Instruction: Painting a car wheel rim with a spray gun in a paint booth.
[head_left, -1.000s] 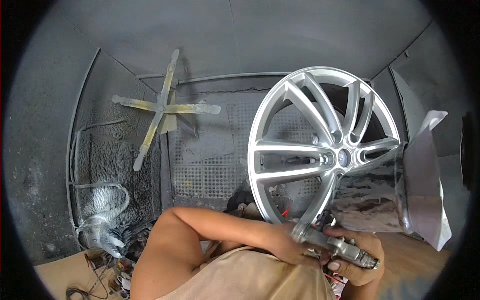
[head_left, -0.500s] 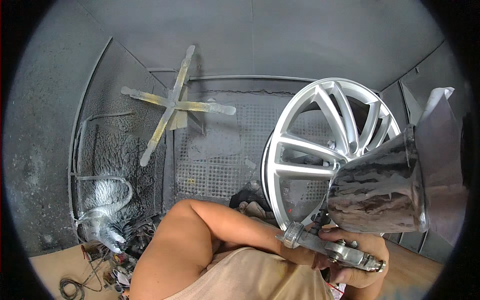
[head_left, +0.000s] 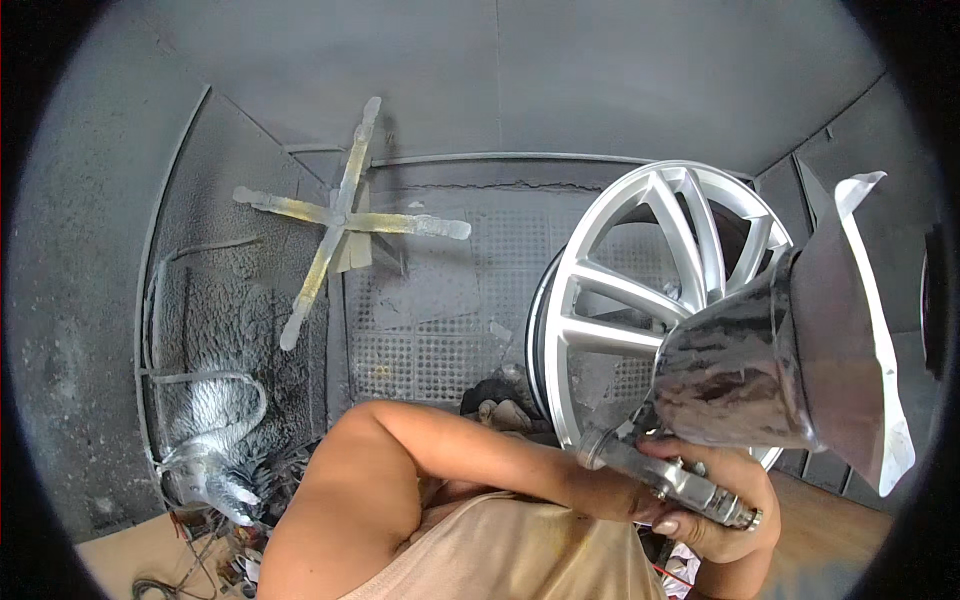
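My right hand (head_left: 740, 485) is wrapped around a metal spray gun (head_left: 690, 485), its round nozzle end pointing left. A dark, paint-smeared cup (head_left: 730, 365) rises from the gun, tilted to the right. From the cup's wide end flares a thin paper-like sheet (head_left: 850, 330) with a white edge. My left arm (head_left: 480, 460) crosses in front of my body toward the gun. The left hand lies mostly hidden beside the gun and right hand, so its fingers do not show. Behind the cup stands a silver multi-spoke wheel rim (head_left: 610, 285), partly covered by it.
A cross-shaped stand (head_left: 340, 218) with grey and yellow arms stands at the far left. Grey, paint-coated walls (head_left: 600, 80) surround a perforated floor (head_left: 510, 240). At lower left are a pale-coated hose or pipe (head_left: 255, 385), assorted clutter (head_left: 240, 560) and a dark cable (head_left: 150, 585).
The spray gun and cup have shifted slightly left and turned, bringing the white edge of the sheet into fuller view. My right hand keeps its grip. The whole view has moved slightly.
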